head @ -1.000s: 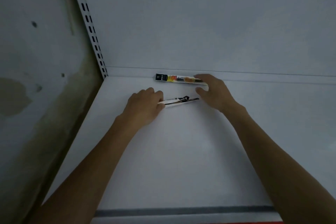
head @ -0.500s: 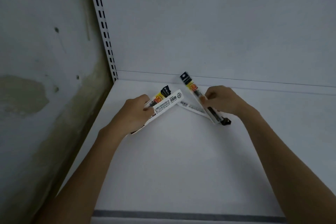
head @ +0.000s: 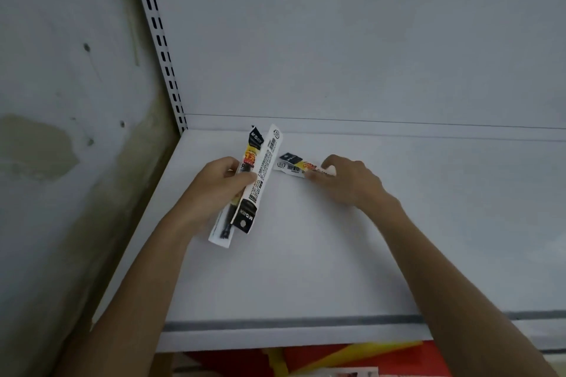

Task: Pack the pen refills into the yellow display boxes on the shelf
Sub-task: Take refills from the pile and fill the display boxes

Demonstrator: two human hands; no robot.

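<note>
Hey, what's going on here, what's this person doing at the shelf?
A person is handling packaged pen refills at a white shelf. Their left hand grips two refill packs, held up at a slant above the shelf. Their right hand pinches the end of more packs lying low near the back wall. No yellow display box shows on this shelf, so no packing is visible; only something red and yellow shows below its front edge.

A stained, patchy wall (head: pixel 61 131) fills the nine o'clock side; a white slotted upright (head: pixel 159 40) runs down at eleven o'clock, touching a plain white back panel (head: pixel 367 40) at twelve
</note>
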